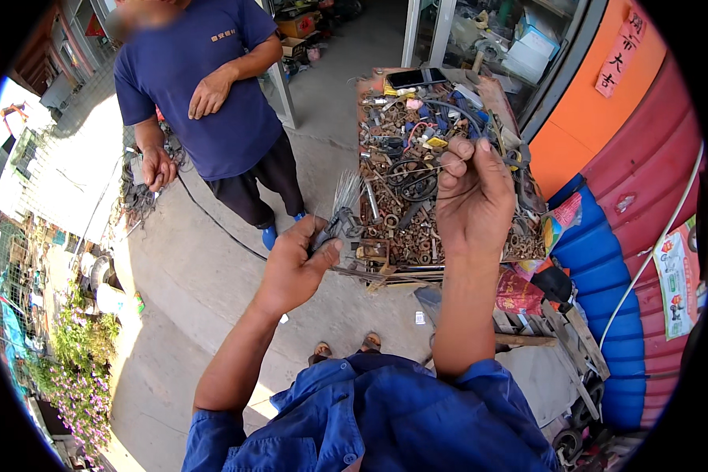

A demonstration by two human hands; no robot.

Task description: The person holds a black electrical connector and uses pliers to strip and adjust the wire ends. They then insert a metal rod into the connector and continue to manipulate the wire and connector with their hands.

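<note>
Fingers (327, 253) of the left hand (289, 266) partly hide frayed wires (348, 193).

1 wire bundle (347, 193), 1 phone (415, 78), 1 co-worker (204, 102)

The left forearm (240, 354) slants from the near left toward the far right, bare below the sleeve. Its hand (291, 267) is closed in a firm grip, thumb pointing to the right. The right forearm (468, 311) runs nearly straight toward the far side, and the right hand (476, 193) reaches farther out than the left, palm showing, fingers bent, thumb near the forefinger (whether their tips touch is hard to tell).
</note>
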